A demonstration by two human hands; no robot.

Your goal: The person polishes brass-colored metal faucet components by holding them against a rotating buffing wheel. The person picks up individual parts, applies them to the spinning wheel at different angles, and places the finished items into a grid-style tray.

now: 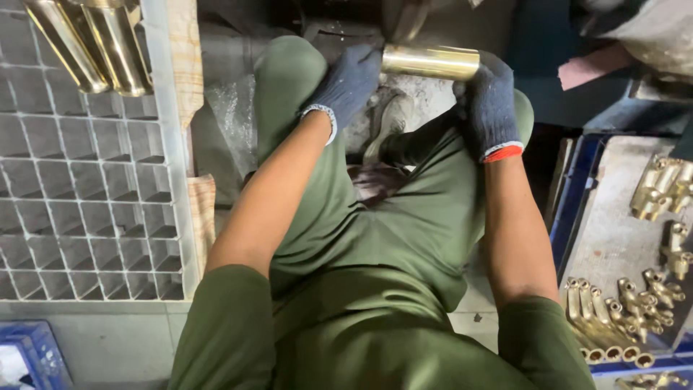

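Two gloved hands, left hand (348,83) and right hand (489,108), clasp a brass tube (430,61) by its ends, keeping it level; brass fittings (624,321) lie alongside.

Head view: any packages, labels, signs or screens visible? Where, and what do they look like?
No labels, signs or screens show. Containers only:
Grid crate: left, whitish plastic, square cells, brass tubes in its top corner.
Blue tray: right, holds a grey board with brass fittings.
Blue crate: bottom-left corner, partly cut off.
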